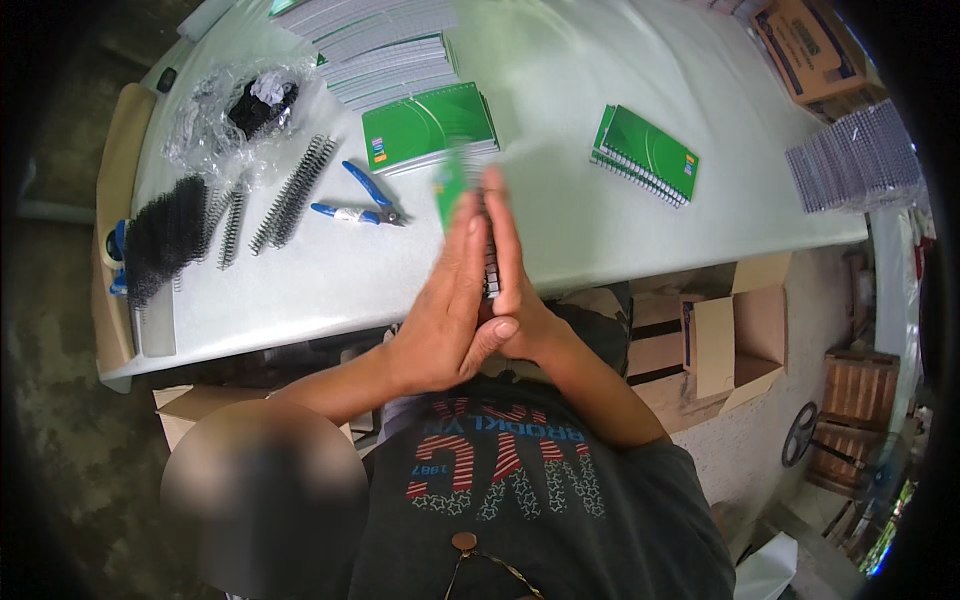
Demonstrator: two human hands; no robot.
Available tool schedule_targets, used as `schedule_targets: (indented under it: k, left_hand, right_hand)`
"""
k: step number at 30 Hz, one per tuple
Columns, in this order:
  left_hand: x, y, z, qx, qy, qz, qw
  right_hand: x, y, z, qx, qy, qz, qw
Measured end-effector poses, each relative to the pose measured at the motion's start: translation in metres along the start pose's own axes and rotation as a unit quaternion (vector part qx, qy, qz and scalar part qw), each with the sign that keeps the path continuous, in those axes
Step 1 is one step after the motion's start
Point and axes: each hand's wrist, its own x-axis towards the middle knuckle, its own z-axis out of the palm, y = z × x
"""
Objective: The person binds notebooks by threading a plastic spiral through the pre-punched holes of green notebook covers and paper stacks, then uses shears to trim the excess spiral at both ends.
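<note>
Between my two palms, upright on its edge, is a small green spiral notebook (449,200), its far end smeared by motion. Its black coil (491,268) shows in the gap between the hands. My left hand (440,310) lies flat along the green cover, fingers together and pointing away. On the other side my right hand (522,305) presses against it, the thumbs meeting near my body. Just beyond the hands lies a stack of green-covered booklets (430,125). Left of them, blue-handled cutting pliers (365,200) rest with handles spread.
Black plastic coils (295,195) and a denser coil bundle (165,235) lie at left beside a crumpled clear bag (215,120). Bound green notebooks (645,155) sit at right, near a wrapped notebook stack (855,160) and a cardboard box (810,50). An opened carton (715,345) stands below the white table's (620,245) edge.
</note>
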Motion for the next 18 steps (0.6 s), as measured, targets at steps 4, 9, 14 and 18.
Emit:
schedule_targets:
  k: [4,9,14,18]
  left_hand:
    - [0.012,0.011,-0.033,-0.187,-0.115,-0.308,0.926]
    - [0.006,-0.011,-0.019,-0.300,0.061,-0.320,0.897]
    - [0.003,-0.019,-0.017,-0.433,0.097,-0.351,0.825]
    - [0.005,-0.020,-0.024,-0.456,0.088,-0.338,0.818]
  right_hand:
    - [0.029,-0.038,-0.029,-0.215,-0.109,-0.078,0.967]
    - [0.037,-0.042,-0.050,-0.129,-0.155,0.230,0.952]
    - [0.032,-0.039,-0.039,-0.050,-0.047,0.229,0.971]
    - [0.031,-0.040,-0.036,0.049,-0.016,0.249,0.967]
